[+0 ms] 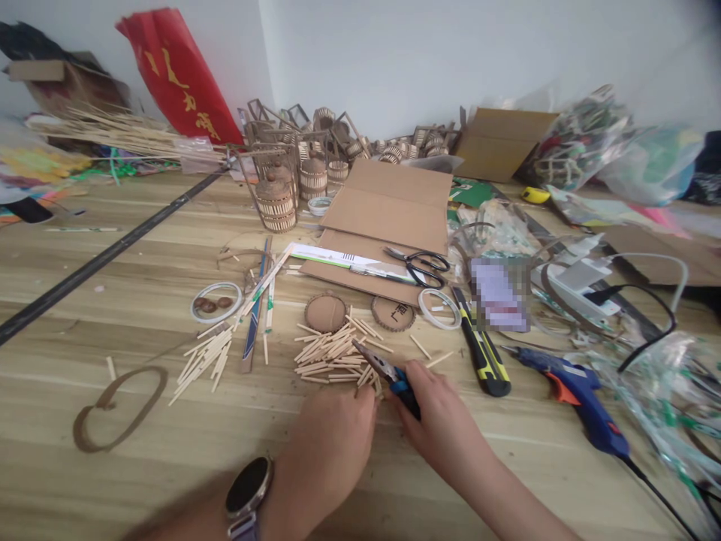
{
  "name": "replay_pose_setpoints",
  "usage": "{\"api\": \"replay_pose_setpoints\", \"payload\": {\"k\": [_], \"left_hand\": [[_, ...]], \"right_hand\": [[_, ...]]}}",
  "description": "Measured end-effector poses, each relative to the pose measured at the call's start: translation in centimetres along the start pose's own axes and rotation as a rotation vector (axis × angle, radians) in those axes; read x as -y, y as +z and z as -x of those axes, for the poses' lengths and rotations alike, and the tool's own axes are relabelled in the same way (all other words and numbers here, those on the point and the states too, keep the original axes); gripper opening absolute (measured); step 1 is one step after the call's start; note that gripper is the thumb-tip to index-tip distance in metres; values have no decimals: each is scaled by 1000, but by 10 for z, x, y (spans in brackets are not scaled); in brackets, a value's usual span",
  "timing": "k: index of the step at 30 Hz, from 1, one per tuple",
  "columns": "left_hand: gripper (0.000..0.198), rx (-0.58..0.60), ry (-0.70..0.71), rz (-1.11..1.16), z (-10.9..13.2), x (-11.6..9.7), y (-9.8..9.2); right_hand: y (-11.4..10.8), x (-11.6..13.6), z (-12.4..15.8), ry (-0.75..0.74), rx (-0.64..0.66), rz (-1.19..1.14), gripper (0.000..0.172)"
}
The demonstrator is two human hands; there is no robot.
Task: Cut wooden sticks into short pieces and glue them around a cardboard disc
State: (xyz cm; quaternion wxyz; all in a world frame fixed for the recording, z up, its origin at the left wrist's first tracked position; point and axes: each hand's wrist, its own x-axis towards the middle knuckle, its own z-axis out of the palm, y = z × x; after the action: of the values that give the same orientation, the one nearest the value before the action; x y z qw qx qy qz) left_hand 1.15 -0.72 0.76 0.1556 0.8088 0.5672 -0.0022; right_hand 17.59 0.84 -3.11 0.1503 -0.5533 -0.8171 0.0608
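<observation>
My right hand (436,413) is closed around the blue-and-black handles of a pair of pliers (376,362). The metal jaws point up and left, over a heap of short wooden sticks (332,353). Beside it, at the heap's near edge, my left hand (332,432) has its fingers curled together; whatever they pinch is hidden from view. A watch (248,485) is on the left wrist. Just beyond the heap lie two round cardboard discs (325,312). A second bunch of sticks (203,361) rests to the left.
To the right are a yellow-and-black utility knife (483,349), a blue glue gun (580,394) and a power strip (580,270). Black scissors (422,264) lie on cardboard (388,199). Small stick-sided buckets (276,203) stand farther back. A curled brown strip (121,409) lies left.
</observation>
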Motion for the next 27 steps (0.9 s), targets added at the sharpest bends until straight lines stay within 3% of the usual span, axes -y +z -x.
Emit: {"api": "replay_pose_setpoints", "payload": {"k": [5, 14, 27], "left_hand": [[33, -10, 11, -15, 0, 1, 1], [34, -32, -22, -23, -3, -4, -4], [36, 26, -68, -74, -2, -10, -7]], "right_hand": [[-3, -1, -3, -7, 50, -83, 6], [2, 4, -1, 10, -41, 97, 10], [5, 9, -5, 24, -56, 134, 9]]}}
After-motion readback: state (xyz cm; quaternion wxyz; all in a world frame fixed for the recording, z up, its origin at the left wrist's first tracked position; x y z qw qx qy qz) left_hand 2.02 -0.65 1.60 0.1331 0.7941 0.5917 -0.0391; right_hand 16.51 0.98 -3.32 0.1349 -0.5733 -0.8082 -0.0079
